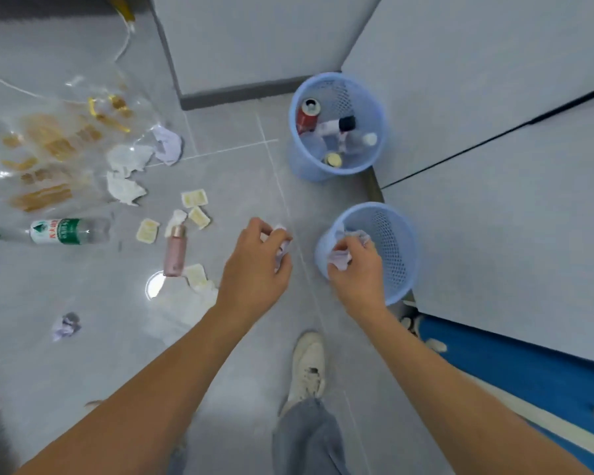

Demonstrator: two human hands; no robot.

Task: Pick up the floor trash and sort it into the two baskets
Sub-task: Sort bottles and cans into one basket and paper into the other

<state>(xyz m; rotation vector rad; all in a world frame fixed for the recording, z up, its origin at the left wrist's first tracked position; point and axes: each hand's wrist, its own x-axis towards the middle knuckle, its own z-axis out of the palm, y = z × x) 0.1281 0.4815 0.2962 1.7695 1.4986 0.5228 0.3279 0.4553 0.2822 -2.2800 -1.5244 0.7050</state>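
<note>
- Where the near mesh basket [396, 255] stands, crumpled pale paper [340, 257] is pinched by the right hand [359, 272] over its rim.
- Another wad [282, 250] is clutched by the left hand [256, 265], beside it.

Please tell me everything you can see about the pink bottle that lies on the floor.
The pink bottle is small, with a translucent pink body, seemingly plastic, and a shiny rose-gold cap at its far end. It lies on its side on the grey tiled floor, its long axis running nearly straight away from the person. Its cap end lies against a crumpled white tissue, and its base end reaches a round floor drain beside a pale yellow packet. Neither hand touches it. Any label or contents cannot be made out.
</note>
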